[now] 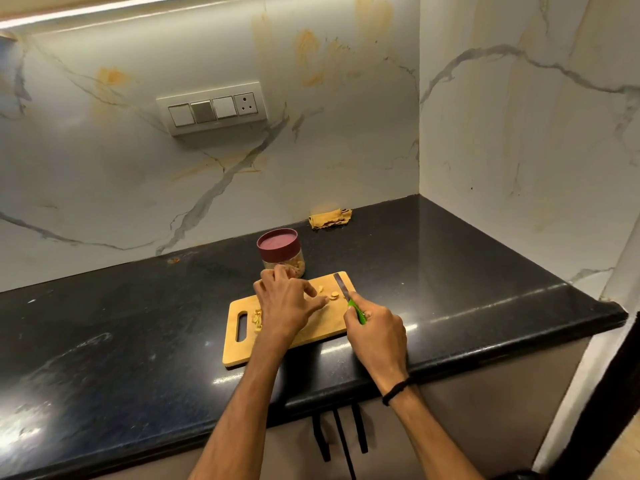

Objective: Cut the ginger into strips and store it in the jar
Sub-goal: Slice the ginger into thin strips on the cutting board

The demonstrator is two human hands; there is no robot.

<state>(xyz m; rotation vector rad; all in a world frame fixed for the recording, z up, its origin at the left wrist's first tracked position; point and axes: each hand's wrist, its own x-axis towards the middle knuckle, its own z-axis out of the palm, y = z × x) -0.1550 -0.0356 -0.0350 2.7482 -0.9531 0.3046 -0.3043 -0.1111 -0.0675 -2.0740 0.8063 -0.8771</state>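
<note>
A wooden cutting board [322, 329] with a handle slot lies on the black counter. My left hand [285, 299] rests over the board's middle, fingertips touching small ginger slices [333, 295]. A pile of cut ginger strips [257, 319] sits beside the handle slot, partly hidden by my left wrist. My right hand [375, 336] grips a green-handled knife [343, 287], its blade pointing away over the board's right end. Behind the board stands a clear jar [282, 252] with a maroon lid on it and ginger inside.
A folded yellow cloth [330, 218] lies at the back of the black counter [138, 323] by the wall. The marble wall [519, 150] closes the right side. A switch panel [213, 109] sits on the backsplash. The counter's front edge runs just below the board.
</note>
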